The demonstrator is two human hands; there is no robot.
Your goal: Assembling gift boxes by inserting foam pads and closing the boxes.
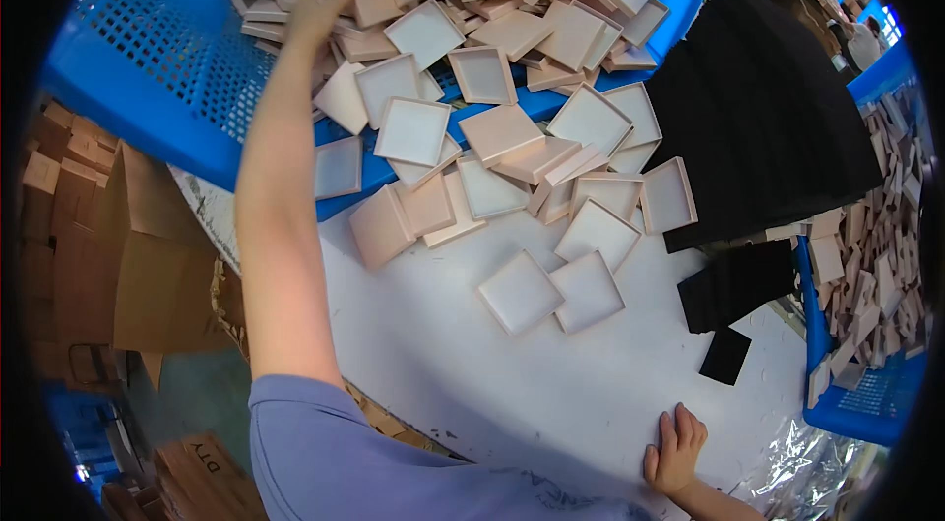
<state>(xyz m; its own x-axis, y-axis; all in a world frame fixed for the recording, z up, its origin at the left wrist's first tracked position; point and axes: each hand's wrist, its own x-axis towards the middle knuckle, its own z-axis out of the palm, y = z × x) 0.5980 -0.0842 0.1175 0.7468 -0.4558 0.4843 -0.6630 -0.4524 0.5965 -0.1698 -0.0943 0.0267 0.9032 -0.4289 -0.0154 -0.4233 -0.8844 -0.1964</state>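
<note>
A person leans over a white table, seen from a camera on their head. Their left arm stretches far forward, and the left hand rests on a heap of shallow square pink box trays piled in a tilted blue plastic crate. The fingers look spread over the tray edges; I cannot tell whether they have closed on any one piece. The right hand lies flat and empty, fingers together, on the near edge of the table.

The trays spill out of the crate and across the table, some face up showing pale insides, some face down. Two lie side by side, apart from the rest, near the middle of the table.

They look like thin paperboard: light, fairly stiff at the raised rims, and easily dented or creased. The heap is loose, so pieces would likely slide over one another. Pinching a rim at a side or corner seems the safest hold.

To the right lie a stack of black sheets and smaller black squares. A second blue crate of trays stands at the far right. Brown cardboard boxes sit at the left.
</note>
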